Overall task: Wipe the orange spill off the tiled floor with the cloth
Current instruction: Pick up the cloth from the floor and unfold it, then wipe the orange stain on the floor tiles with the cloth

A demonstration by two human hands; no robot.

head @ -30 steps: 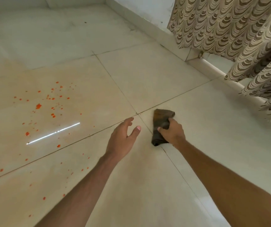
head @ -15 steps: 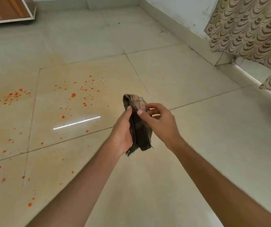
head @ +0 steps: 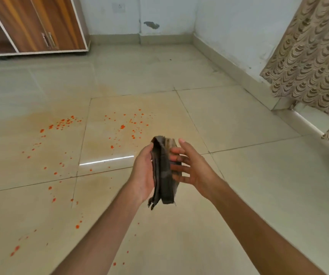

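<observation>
A folded dark brown cloth [head: 164,171] hangs upright in the air between my hands, above the tiled floor [head: 229,195]. My left hand [head: 142,173] holds it from the left side, fingers behind the fold. My right hand [head: 191,167] is beside it on the right with fingers spread and straight, touching the cloth's face. The orange spill [head: 122,127] lies as scattered drops across several tiles to the left and ahead, with a denser patch [head: 64,122] further left and a pale orange smear around it.
A wooden cabinet [head: 40,24] stands at the back left. Walls with a skirting board [head: 229,62] run along the back and right. A patterned curtain [head: 308,56] hangs at the right, above a raised ledge [head: 306,124].
The cloth was lifted off the floor by my right hand and passed to my left hand. My right fingers have now straightened off it. The view tilted up, showing the cabinet and back wall.
</observation>
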